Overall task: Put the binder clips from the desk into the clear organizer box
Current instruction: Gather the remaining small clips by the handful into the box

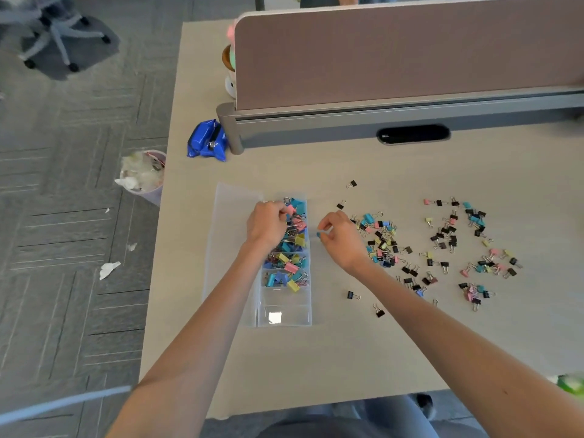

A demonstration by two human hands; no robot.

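A clear organizer box [284, 320] lies on the desk with its lid [227, 235] folded open to the left. Its far compartments hold several coloured binder clips; the nearest ones look bare. My left hand [267, 224] is over the far compartment, fingers curled round a pink binder clip [289, 210]. My right hand [339, 238] hovers just right of the box and pinches a small blue binder clip [319, 234]. Loose binder clips [382, 238] in black, blue, pink and yellow lie scattered to the right, with more clips [474, 248] farther out.
A grey-and-brown desk divider [395, 58] runs along the back. A blue packet [207, 142] lies at its left end. A full waste bin [143, 175] stands on the floor beside the desk's left edge. Single black clips [353, 295] lie near the front.
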